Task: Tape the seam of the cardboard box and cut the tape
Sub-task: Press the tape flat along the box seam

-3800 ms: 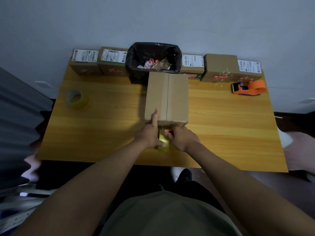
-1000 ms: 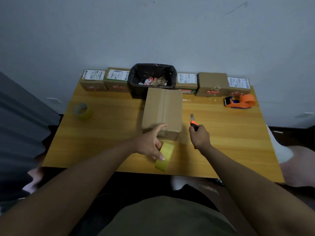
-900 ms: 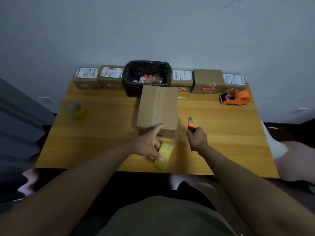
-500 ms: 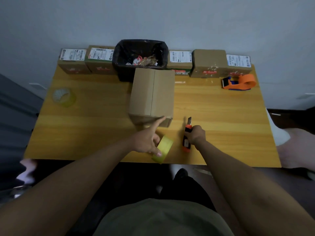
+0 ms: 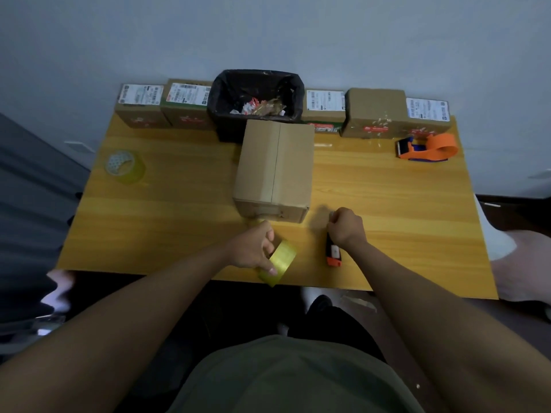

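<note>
The brown cardboard box point(image 5: 274, 168) stands in the middle of the wooden table point(image 5: 387, 204), its top seam running away from me. My left hand point(image 5: 253, 248) grips a yellow tape roll point(image 5: 278, 262) held on edge near the table's front edge, in front of the box. My right hand point(image 5: 346, 226) is closed around an orange and black utility knife point(image 5: 333, 253), right of the box's near corner. The knife's orange end points toward me and its blade is hidden by my fist.
A black-lined bin point(image 5: 256, 99) with scraps stands behind the box. Labelled cartons point(image 5: 140, 105) line the back edge on both sides of it. A second tape roll point(image 5: 125, 166) lies at the left, an orange tape dispenser point(image 5: 426, 147) at the back right.
My left forefinger has come off the box and curled onto the tape roll. My right hand has drawn the knife back toward me, lower over the table.
</note>
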